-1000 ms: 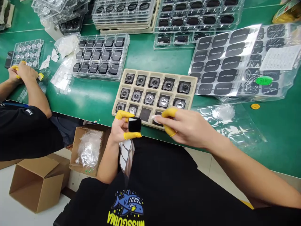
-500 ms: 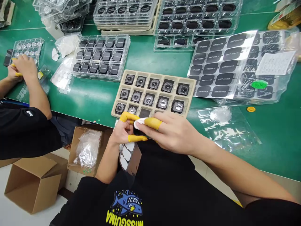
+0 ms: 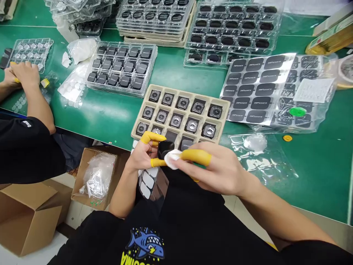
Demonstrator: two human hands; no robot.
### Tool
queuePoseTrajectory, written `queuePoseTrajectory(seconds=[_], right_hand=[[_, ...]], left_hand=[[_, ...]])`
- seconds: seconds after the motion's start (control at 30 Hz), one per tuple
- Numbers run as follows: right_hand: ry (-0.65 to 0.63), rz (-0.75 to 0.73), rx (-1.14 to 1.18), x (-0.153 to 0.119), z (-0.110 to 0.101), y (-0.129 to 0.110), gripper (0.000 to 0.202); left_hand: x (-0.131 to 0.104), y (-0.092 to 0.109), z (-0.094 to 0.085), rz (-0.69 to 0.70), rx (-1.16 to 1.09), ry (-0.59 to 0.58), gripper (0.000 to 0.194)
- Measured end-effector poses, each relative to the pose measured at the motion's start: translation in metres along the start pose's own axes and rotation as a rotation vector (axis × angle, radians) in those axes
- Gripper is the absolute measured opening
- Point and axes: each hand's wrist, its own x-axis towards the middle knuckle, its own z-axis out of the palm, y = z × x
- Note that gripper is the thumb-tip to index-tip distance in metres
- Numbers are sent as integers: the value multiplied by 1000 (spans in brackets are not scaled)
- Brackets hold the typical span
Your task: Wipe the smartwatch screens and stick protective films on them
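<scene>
My left hand, with yellow finger cots on, grips a smartwatch body by its edges, its dark glossy screen facing up. Between thumb and fingers, my right hand pinches a round white cotton pad, close to the watch's lower right side. Just beyond both hands lies a beige tray of square compartments. Most of them that show hold watch bodies with their round sensor backs up. The near row is partly hidden by my hands.
Sticker sheets and a clear bag lie to the right. A clear tray of black square pieces stands left, with stacked trays behind. At far left are a co-worker's hands. Cardboard boxes stand below the table edge.
My right hand has moved right and slightly down with the cotton pad, off the watch's screen, which now shows. My left hand still holds the watch in nearly the same place.
</scene>
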Motion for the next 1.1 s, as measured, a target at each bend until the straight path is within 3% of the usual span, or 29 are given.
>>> queuePoseTrajectory(seconds=[0.1,0.3,0.47,0.57,0.67,0.87,1.1], right_hand=[[-70,-98,-21,14,5,-4,20],[-115,-159,-188,31,5,8,26],[-182,-51,-253,14,0,23,31],[-65,99,-148,-3,-6,22,47],[79,248,-83,-11,-6,12,60],[195,272,20,8,10,7,53],[26,83,39,27,13,18,44]], left_hand=[[-1,4,1,-39,21,-9,87],[-1,6,1,45,6,31,85],[-3,5,0,215,6,206,82],[-4,8,3,251,40,254,78],[-3,12,9,227,56,243,75],[-2,11,11,199,35,135,80],[2,8,7,143,-24,34,89]])
